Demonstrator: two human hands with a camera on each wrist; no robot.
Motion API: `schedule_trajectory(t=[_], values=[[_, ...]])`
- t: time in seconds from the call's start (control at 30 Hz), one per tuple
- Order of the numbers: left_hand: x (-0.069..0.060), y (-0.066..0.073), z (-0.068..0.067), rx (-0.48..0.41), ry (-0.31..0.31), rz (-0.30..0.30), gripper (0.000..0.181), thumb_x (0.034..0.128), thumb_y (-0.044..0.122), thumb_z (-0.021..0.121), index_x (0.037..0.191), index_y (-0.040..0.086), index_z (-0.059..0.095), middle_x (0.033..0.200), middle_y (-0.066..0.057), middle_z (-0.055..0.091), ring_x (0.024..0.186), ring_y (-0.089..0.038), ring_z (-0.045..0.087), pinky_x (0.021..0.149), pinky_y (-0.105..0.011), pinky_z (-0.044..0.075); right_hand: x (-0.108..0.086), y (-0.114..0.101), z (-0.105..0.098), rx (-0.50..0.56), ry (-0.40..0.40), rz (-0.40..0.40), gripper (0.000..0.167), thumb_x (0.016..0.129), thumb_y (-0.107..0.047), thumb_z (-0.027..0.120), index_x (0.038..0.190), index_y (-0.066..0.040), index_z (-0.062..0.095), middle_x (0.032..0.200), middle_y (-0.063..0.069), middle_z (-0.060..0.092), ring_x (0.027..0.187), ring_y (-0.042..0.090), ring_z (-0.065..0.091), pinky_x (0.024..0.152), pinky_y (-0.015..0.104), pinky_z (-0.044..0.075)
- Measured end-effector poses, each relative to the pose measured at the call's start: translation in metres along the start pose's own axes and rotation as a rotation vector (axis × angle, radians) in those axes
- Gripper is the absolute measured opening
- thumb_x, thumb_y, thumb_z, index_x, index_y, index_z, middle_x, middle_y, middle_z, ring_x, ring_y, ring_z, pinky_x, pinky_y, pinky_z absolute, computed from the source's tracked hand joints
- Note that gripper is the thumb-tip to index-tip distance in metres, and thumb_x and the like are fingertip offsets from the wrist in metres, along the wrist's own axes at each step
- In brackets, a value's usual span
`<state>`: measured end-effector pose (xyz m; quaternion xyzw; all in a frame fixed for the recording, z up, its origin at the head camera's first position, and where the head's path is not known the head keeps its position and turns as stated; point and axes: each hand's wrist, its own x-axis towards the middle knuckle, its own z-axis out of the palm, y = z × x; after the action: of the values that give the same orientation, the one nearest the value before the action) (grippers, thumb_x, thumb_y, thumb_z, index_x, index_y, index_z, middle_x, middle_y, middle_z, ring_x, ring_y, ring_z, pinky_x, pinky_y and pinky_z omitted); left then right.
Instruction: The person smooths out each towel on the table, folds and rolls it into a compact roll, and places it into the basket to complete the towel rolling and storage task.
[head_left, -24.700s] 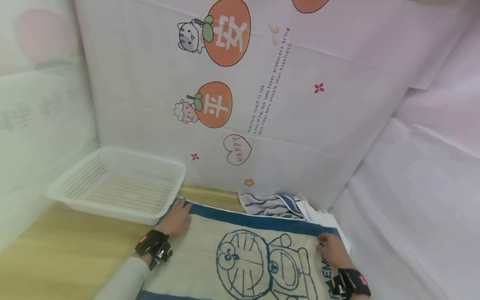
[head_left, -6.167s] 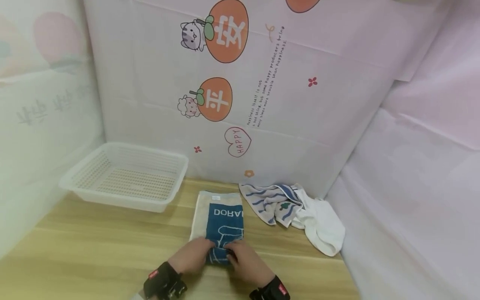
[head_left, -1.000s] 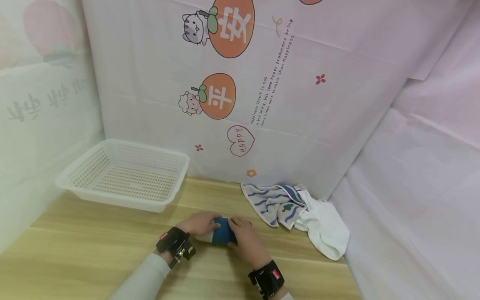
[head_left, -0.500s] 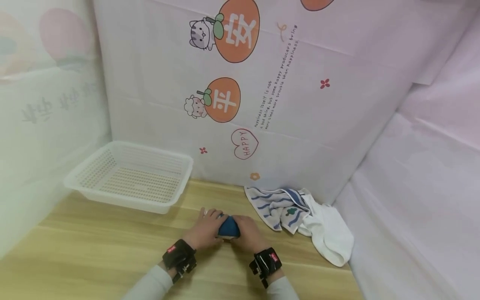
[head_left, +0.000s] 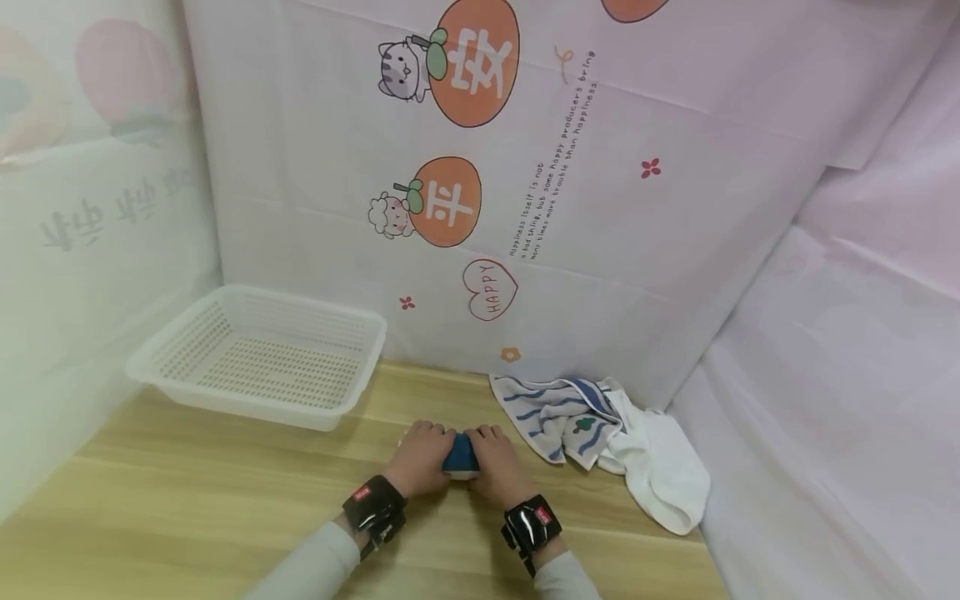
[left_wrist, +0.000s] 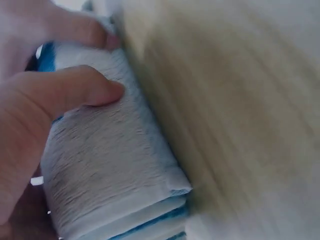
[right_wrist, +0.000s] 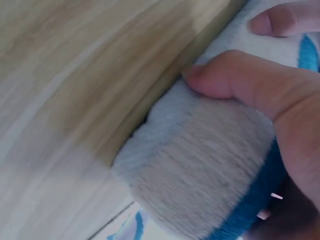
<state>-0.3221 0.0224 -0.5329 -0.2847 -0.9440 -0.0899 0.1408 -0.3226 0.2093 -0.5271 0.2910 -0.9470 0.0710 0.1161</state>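
Observation:
A compact folded or rolled towel (head_left: 461, 457), blue with pale cream sides, lies on the table between both hands. My left hand (head_left: 422, 457) grips its left part, fingers curled over the top. From the right, my right hand (head_left: 501, 463) holds it the same way. In the left wrist view the thumb presses the cream face of the towel (left_wrist: 110, 150), whose end shows several layers with blue edges. The right wrist view shows the other thumb on the towel's cream side (right_wrist: 200, 160), a blue band beside it. The far side is hidden.
A white perforated plastic basket (head_left: 255, 408) stands at the back left. At the back right lie a crumpled striped towel (head_left: 551, 412) and a white cloth (head_left: 660, 475). Printed white sheets hang behind and on both sides of the wooden table (head_left: 187, 500).
The towel lay as a longer flat strip several seconds ago and is now a small bundle. Over the last second both hands have come to grip it evenly from either side.

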Motion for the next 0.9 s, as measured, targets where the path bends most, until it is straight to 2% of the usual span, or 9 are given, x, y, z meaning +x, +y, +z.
schedule_trajectory(t=[0.17, 0.33, 0.43, 0.53, 0.63, 0.8, 0.9], values=[[0.003, 0.004, 0.004, 0.069, -0.002, -0.009, 0.061, 0.0673, 0.035, 0.09, 0.113, 0.002, 0.065, 0.1, -0.012, 0.069, 0.093, -0.028, 0.065, 0.089, -0.043, 0.053, 0.002, 0.004, 0.006, -0.016, 0.052, -0.021, 0.067, 0.064, -0.016, 0.093, 0.124, -0.005, 0.064, 0.113, 0.01, 0.068, 0.104, 0.029, 0.061, 0.097, 0.044, 0.051], [0.004, 0.002, 0.006, 0.004, 0.027, -0.04, 0.049, 0.0659, 0.034, 0.089, 0.099, 0.006, 0.066, 0.086, -0.007, 0.067, 0.079, -0.024, 0.064, 0.073, -0.039, 0.055, 0.007, 0.009, 0.008, 0.043, 0.072, -0.039, 0.065, 0.06, -0.016, 0.093, 0.118, -0.008, 0.066, 0.108, 0.006, 0.07, 0.098, 0.025, 0.062, 0.091, 0.042, 0.053], [0.005, -0.004, 0.0, -0.058, 0.043, -0.062, 0.043, 0.0651, 0.034, 0.088, 0.092, 0.008, 0.065, 0.079, -0.004, 0.065, 0.07, -0.02, 0.062, 0.062, -0.035, 0.053, 0.016, 0.008, 0.003, 0.054, 0.092, -0.057, 0.062, 0.06, -0.016, 0.092, 0.117, -0.009, 0.067, 0.107, 0.004, 0.071, 0.098, 0.024, 0.063, 0.089, 0.041, 0.053], [0.007, -0.014, -0.018, -0.107, 0.075, -0.094, 0.038, 0.0629, 0.029, 0.086, 0.087, 0.009, 0.064, 0.075, -0.002, 0.064, 0.065, -0.017, 0.06, 0.056, -0.032, 0.051, 0.033, 0.004, -0.007, 0.045, 0.128, -0.084, 0.061, 0.063, -0.014, 0.089, 0.119, -0.01, 0.067, 0.11, 0.004, 0.071, 0.103, 0.025, 0.063, 0.093, 0.042, 0.052], [0.009, -0.023, -0.045, -0.124, 0.102, -0.13, 0.033, 0.0636, 0.024, 0.084, 0.087, 0.01, 0.064, 0.074, 0.0, 0.065, 0.062, -0.015, 0.059, 0.054, -0.031, 0.05, 0.052, -0.004, -0.024, 0.062, 0.156, -0.115, 0.066, 0.064, -0.008, 0.088, 0.125, -0.009, 0.065, 0.117, 0.008, 0.069, 0.11, 0.028, 0.063, 0.1, 0.047, 0.05], [0.014, -0.044, -0.09, -0.101, 0.121, -0.211, 0.027, 0.0683, 0.02, 0.082, 0.086, 0.01, 0.065, 0.073, -0.001, 0.065, 0.063, -0.015, 0.059, 0.058, -0.033, 0.05, 0.09, -0.024, -0.053, 0.096, 0.171, -0.144, 0.074, 0.065, -0.002, 0.088, 0.133, -0.007, 0.06, 0.127, 0.012, 0.065, 0.119, 0.032, 0.058, 0.108, 0.052, 0.044], [0.01, -0.061, -0.114, -0.085, 0.131, -0.276, 0.026, 0.0711, 0.02, 0.081, 0.086, 0.007, 0.065, 0.073, -0.003, 0.064, 0.062, -0.017, 0.058, 0.057, -0.034, 0.05, 0.113, -0.039, -0.062, 0.097, 0.173, -0.155, 0.075, 0.069, -0.003, 0.087, 0.137, -0.008, 0.058, 0.132, 0.011, 0.062, 0.123, 0.032, 0.056, 0.109, 0.051, 0.043]])
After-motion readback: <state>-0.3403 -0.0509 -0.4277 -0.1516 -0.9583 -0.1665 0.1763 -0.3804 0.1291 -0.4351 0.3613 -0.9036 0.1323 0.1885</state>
